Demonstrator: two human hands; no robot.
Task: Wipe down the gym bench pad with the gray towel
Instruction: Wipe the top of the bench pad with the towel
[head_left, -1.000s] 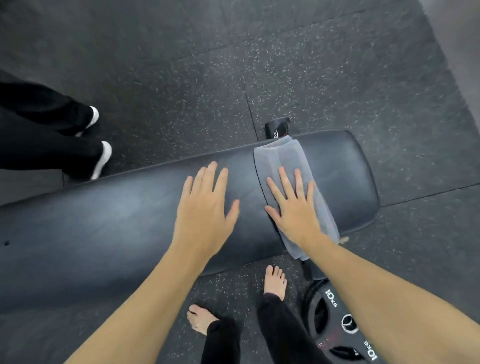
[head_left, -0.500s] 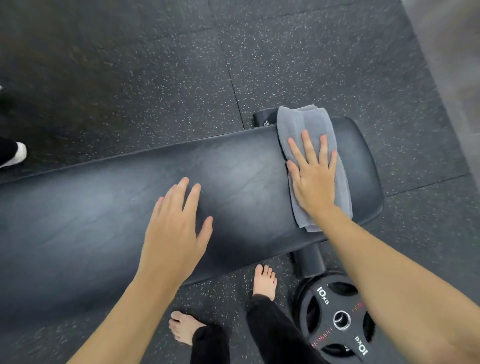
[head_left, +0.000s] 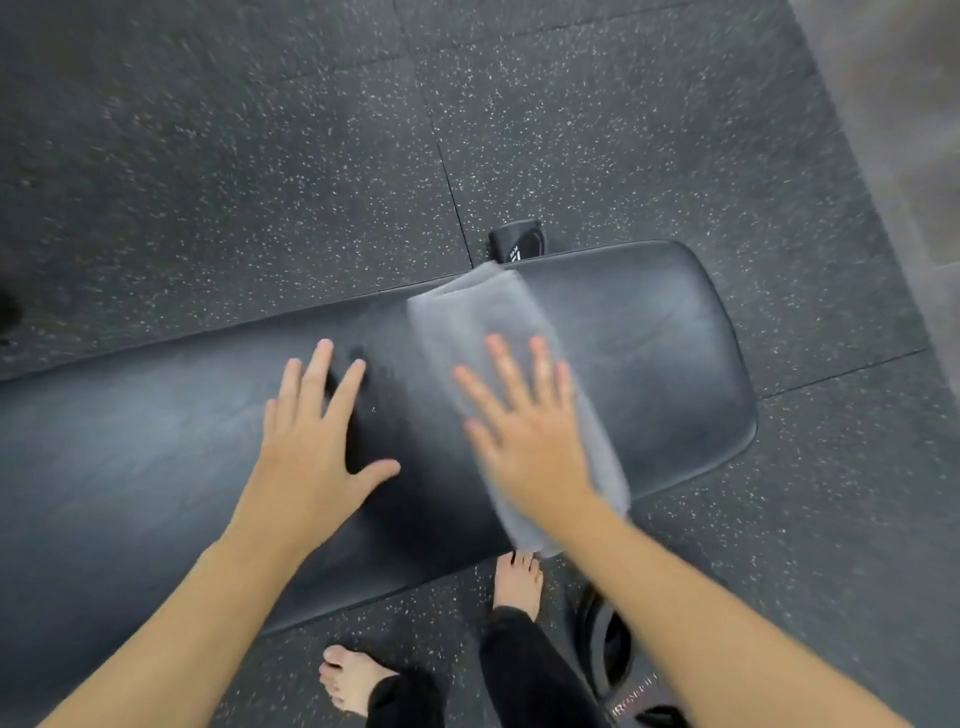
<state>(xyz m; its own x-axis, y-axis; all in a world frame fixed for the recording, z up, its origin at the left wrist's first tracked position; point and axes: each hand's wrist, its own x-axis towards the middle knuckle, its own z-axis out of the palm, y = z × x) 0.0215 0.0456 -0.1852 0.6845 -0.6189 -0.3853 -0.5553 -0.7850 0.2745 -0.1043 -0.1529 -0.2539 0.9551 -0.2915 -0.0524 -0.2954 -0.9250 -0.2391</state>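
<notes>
Gray towel lies under right hand, beside left hand.

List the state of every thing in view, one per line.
gray towel: folded, draped across the pad, motion-blurred
bench pad: flat, partly covered by towel
right hand: open, pressed flat on towel
left hand: open, flat on bare pad
weight plate: lying on floor, mostly hidden

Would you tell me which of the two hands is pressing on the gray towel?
The right hand, fingers spread flat on the gray towel. The left hand rests on the bare bench pad beside it, touching no cloth.
</notes>
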